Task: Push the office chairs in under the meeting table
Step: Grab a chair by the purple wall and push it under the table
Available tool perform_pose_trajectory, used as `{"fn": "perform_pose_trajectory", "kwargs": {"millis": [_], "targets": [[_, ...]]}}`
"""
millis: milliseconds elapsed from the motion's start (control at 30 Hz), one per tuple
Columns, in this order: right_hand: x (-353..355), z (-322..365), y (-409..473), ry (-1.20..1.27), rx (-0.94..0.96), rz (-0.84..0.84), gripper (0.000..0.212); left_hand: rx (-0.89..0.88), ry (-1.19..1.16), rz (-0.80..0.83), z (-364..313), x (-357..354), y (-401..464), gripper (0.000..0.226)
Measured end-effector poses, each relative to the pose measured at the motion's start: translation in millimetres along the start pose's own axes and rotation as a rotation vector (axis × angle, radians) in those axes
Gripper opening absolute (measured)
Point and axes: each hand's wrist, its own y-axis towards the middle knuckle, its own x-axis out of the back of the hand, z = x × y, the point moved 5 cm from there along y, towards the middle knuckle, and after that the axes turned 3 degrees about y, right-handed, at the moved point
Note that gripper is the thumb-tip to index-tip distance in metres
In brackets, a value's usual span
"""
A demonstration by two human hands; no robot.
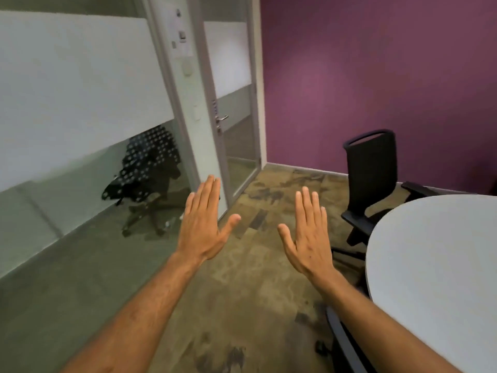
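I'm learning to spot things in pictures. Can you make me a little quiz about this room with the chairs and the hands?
1. True or false: both hands are holding a chair.
2. What colour is the wall behind the black chair? A) green B) purple C) yellow
3. Fill in: the chair beside the glass door has a spotted ____ draped on it.

Key:
1. False: left hand and right hand are open, touching nothing.
2. B: wall, black chair.
3. Cloth, glass door.
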Motion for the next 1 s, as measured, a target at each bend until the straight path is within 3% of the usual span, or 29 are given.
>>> {"fn": "perform_pose_trajectory", "kwargs": {"millis": [300,533,700,867,1000], "targets": [[-99.7,-112.8,137.1,-0.16,-0.185,-0.065,0.077,-0.202,-0.091,0.038,70.1,-136.1,186.3,0.086],[-204.3,-186.5,243.4,-0.19,-0.293,-0.008,0.078,-0.189,-0.138,0.143,154.3,-257.4,307.1,0.083],[-280.8,-262.8,299.7,-0.216,-0.421,0.038,0.078,-0.213,-0.223,0.266,194.7,-376.8,397.1,0.085],[-350.2,-351.0,375.0,-0.288,-0.513,0.086,0.078,-0.335,-0.277,0.342,212.2,-501.1,512.2,0.089],[-394.8,-420.9,440.2,-0.333,-0.673,0.09,0.078,-0.449,-0.339,0.492,217.5,-602.9,599.9,0.087]]}}
